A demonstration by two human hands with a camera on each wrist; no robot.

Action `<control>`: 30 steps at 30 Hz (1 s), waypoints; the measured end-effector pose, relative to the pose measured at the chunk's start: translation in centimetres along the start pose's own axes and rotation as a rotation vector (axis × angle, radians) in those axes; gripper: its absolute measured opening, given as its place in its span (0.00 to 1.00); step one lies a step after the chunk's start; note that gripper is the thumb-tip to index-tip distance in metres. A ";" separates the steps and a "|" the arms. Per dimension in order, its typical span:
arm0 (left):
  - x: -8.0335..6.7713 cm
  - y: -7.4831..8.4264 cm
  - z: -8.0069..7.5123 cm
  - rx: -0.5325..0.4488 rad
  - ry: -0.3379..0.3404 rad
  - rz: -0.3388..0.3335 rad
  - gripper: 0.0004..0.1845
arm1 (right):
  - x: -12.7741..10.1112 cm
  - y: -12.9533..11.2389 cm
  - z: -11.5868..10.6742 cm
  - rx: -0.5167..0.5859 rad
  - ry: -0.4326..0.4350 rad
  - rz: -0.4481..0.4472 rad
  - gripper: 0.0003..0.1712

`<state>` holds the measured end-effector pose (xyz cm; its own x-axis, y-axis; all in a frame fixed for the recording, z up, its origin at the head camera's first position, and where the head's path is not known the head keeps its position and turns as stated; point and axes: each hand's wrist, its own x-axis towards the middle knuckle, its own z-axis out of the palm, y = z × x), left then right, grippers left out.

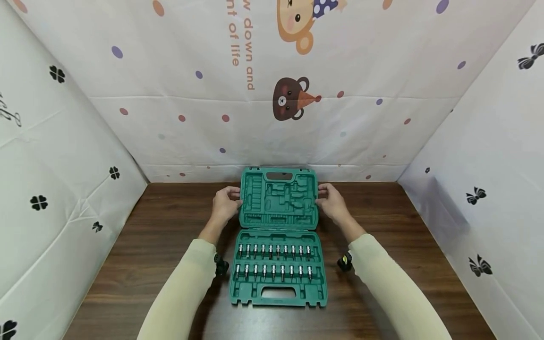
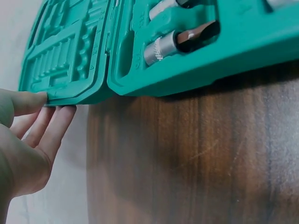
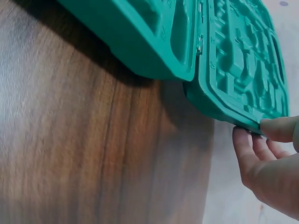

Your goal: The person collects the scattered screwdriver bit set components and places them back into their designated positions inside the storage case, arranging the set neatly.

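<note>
**Both hands on the raised lid of a green socket case**

A green plastic tool case [image 1: 278, 264] lies open in the middle of the wooden desk [image 1: 148, 245], its lid [image 1: 278, 198] tilted up at the far side. The left hand [image 1: 225, 203] holds the lid's left edge and the right hand [image 1: 331, 202] holds its right edge; each pinches the rim between a thumb on the moulded inner face and fingers behind it.

Readable writing is sparse. On the backdrop sheet [image 1: 340, 132] behind the desk, orange letters run sideways: "w down and" and "nt of life", cut off at the top, beside cartoon bears. Small raised size numbers are moulded next to the recesses of the case, too blurred to read with confidence. No brand name shows.

The head view alone shows the whole layout: two rows of bit sockets [image 1: 274, 251] seated in the lower half, a carry-handle cutout at the near edge, and the lid's vacant recesses. The left wrist view brings in one socket [image 2: 161, 46] close enough to show its knurled chrome collar, and the left hand's fingers [image 2: 53, 128] under the lid's corner. The right wrist view shows the hinge seam between the two halves and the right thumb [image 3: 279, 128] on the rim.
</note>
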<state>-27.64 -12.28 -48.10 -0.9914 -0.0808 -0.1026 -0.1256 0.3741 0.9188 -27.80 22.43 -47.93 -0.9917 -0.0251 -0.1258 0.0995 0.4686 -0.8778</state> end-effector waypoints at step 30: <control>0.7 1.9 1.8 0.019 0.166 0.378 0.21 | -0.4 -1.5 -1.5 -0.067 0.270 -0.221 0.21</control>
<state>-28.66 -10.01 -47.14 -0.9487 -0.0820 0.3055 0.2444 0.4230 0.8726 -27.64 23.07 -45.86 -0.9752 0.0980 0.1985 -0.1166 0.5351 -0.8367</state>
